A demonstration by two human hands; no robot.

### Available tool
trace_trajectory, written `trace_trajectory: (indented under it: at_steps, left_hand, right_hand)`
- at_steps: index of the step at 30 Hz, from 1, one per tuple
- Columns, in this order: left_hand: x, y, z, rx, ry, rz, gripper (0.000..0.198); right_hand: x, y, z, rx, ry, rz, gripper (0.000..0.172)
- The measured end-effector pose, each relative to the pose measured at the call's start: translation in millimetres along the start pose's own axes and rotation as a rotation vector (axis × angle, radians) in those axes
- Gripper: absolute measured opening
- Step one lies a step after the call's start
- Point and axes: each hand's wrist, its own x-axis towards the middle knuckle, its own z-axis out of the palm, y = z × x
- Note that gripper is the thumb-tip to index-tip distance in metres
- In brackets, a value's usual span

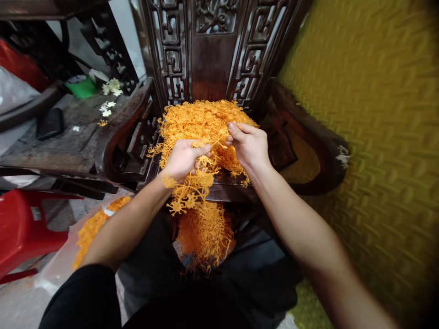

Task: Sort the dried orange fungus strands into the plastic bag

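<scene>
A big heap of orange plastic flower pieces with thin stems (199, 116) lies on the seat of a dark carved wooden chair (212, 68). My left hand (183, 160) is closed around a bunch of these flower pieces (188, 194), which dangles below the fingers over the seat's front edge. My right hand (250, 144) is at the heap's right side, thumb and fingers pinched at the end of an orange stem (221, 145) that reaches toward the left hand. Between my legs, lower down, sits another mass of orange flower pieces (206, 233).
On the left, a dark wooden table (82, 146) bears a green tape roll (81, 86), a black phone-like object (50, 123) and pale flowers (111, 87). Below are a red plastic stool (20, 224) and a clear bag of orange pieces (92, 228). A yellow textured surface (377, 137) flanks the right.
</scene>
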Motion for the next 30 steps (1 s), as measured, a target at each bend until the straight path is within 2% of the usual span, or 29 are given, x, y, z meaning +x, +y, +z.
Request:
trace_trajectory:
  at_steps: [2, 6, 7, 10, 13, 15, 19, 22, 24, 26, 28, 30]
  left_hand:
    - [0.3, 1.0, -3.8, -0.010, -0.005, -0.003, 0.023]
    - [-5.4, 2.6, -23.7, -0.068, 0.027, 0.061, 0.021]
    - [-6.8, 1.7, -28.9, -0.070, 0.029, 0.085, 0.020]
    - [-6.9, -6.4, -38.8, -0.028, -0.034, 0.116, 0.019]
    - [-3.3, -18.5, -40.6, 0.006, -0.130, 0.095, 0.023]
    - [-1.6, -25.0, -40.6, 0.025, -0.155, 0.093, 0.024]
    - [-1.0, -30.8, -43.3, 0.139, -0.124, 0.140, 0.025]
    - [-2.1, -30.7, -46.3, 0.281, -0.141, 0.238, 0.028]
    - [-3.9, -29.1, -47.1, 0.373, -0.186, 0.354, 0.031]
    - [-6.8, -27.0, -46.3, 0.443, -0.241, 0.443, 0.031]
    - [-9.9, -24.9, -44.0, 0.495, -0.294, 0.464, 0.028]
    - [-12.4, -22.8, -41.1, 0.545, -0.343, 0.453, 0.028]
  right_hand:
    - [8.7, -1.9, -8.7, -0.014, 0.036, -0.023, 0.036]
    - [26.8, -19.0, -45.1, -0.003, 0.280, -0.035, 0.024]
    - [27.4, -23.9, -53.5, -0.008, 0.271, -0.015, 0.022]
    - [14.7, -34.2, -65.0, -0.034, 0.056, 0.079, 0.032]
    - [-8.1, -39.7, -58.5, -0.059, -0.118, 0.105, 0.047]
    - [-20.4, -42.7, -50.9, -0.031, -0.168, 0.152, 0.042]
    - [-34.9, -45.1, -37.8, 0.154, -0.167, 0.356, 0.013]
    - [-42.1, -42.9, -29.8, 0.201, -0.203, 0.433, 0.012]
    - [-46.5, -40.5, -25.5, 0.127, -0.260, 0.438, 0.011]
    - [-51.0, -37.1, -21.9, 0.000, -0.327, 0.477, 0.027]
    - [-55.9, -31.8, -18.0, -0.120, -0.426, 0.558, 0.044]
    - [-60.1, -24.7, -12.4, -0.168, -0.478, 0.551, 0.049]
